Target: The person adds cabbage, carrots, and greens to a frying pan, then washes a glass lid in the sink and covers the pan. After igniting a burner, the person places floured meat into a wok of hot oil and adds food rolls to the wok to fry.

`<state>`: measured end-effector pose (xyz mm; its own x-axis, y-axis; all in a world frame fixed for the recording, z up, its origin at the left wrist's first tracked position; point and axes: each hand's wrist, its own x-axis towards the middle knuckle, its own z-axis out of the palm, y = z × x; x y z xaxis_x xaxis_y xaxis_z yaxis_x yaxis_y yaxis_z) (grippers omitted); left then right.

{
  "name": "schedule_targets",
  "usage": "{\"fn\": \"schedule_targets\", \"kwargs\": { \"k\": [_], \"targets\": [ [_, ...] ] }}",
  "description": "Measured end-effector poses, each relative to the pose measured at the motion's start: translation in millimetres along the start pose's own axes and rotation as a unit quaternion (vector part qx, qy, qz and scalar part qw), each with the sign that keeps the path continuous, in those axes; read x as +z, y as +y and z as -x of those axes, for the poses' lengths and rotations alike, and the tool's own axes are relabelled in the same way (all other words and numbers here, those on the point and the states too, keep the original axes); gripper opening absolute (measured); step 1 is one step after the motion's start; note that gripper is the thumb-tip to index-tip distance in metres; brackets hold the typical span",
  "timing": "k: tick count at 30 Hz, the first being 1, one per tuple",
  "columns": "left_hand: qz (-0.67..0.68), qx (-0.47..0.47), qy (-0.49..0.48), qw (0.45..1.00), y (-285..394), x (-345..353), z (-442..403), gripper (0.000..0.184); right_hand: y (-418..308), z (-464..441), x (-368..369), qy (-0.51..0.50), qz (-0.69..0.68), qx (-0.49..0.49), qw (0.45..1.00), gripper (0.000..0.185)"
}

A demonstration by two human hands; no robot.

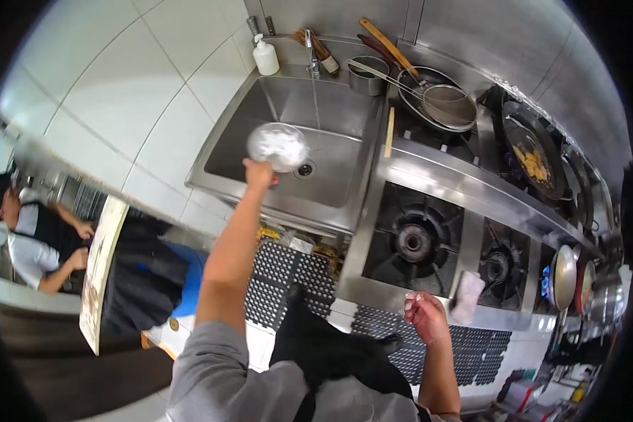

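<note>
Over the sink, my left hand grips the near rim of a round bowl, which looks clear or shiny. White stuff, like flour or powder, lies in the bowl. A thin stream of water runs from the faucet into the basin behind the bowl. My right hand hangs near the front edge of the stove, palm up and loosely curled. White residue sticks to its fingertips, and I see nothing held in it. A folded pale cloth lies on the stove edge beside it.
A lit burner heats a small pan at the right. Food sits in a black pan at the back. Strainers and pans stack behind the stove. A soap bottle stands at the sink corner. Another person works at the left.
</note>
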<state>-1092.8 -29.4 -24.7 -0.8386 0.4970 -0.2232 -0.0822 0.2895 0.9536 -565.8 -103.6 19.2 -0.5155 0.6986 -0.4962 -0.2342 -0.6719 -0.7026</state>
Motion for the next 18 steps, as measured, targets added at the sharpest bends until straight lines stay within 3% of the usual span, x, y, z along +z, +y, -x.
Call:
{"fn": "schedule_targets", "kwargs": {
  "k": [2, 4, 6, 8, 10, 12, 14, 18],
  "targets": [
    [-0.07, -0.001, -0.045, 0.997, -19, 29, -31, 0.039, 11, -19, 49, 0.02, 0.021, -0.009, 1.0, 0.024],
    [-0.201, -0.044, -0.159, 0.965, -72, 57, -79, 0.052, 18, -22, 89, 0.014, 0.024, -0.02, 0.999, 0.023],
    [-0.272, -0.065, -0.147, 0.949, -71, 78, -66, 0.049, 14, -24, 126, 0.02, 0.036, -0.038, 0.998, 0.021],
    [-0.335, -0.06, -0.235, 0.91, -77, 89, -70, 0.027, 16, -25, 137, 0.03, 0.024, -0.021, 0.999, 0.019],
    [-0.398, -0.061, -0.386, 0.83, -140, 108, -110, 0.043, 17, -32, 143, 0.043, 0.011, -0.021, 0.999, 0.019],
    [-0.394, -0.104, -0.383, 0.829, -106, 92, -89, 0.049, 20, -41, 141, 0.077, 0.028, -0.005, 0.997, 0.017],
    [-0.389, -0.132, -0.368, 0.834, -72, 85, -100, 0.054, 13, -64, 145, 0.047, 0.044, -0.019, 0.998, 0.018],
    [-0.178, -0.102, -0.329, 0.922, -29, 83, -175, 0.05, -16, -122, 187, -0.013, 0.137, -0.05, 0.989, 0.019]
  ]
}}
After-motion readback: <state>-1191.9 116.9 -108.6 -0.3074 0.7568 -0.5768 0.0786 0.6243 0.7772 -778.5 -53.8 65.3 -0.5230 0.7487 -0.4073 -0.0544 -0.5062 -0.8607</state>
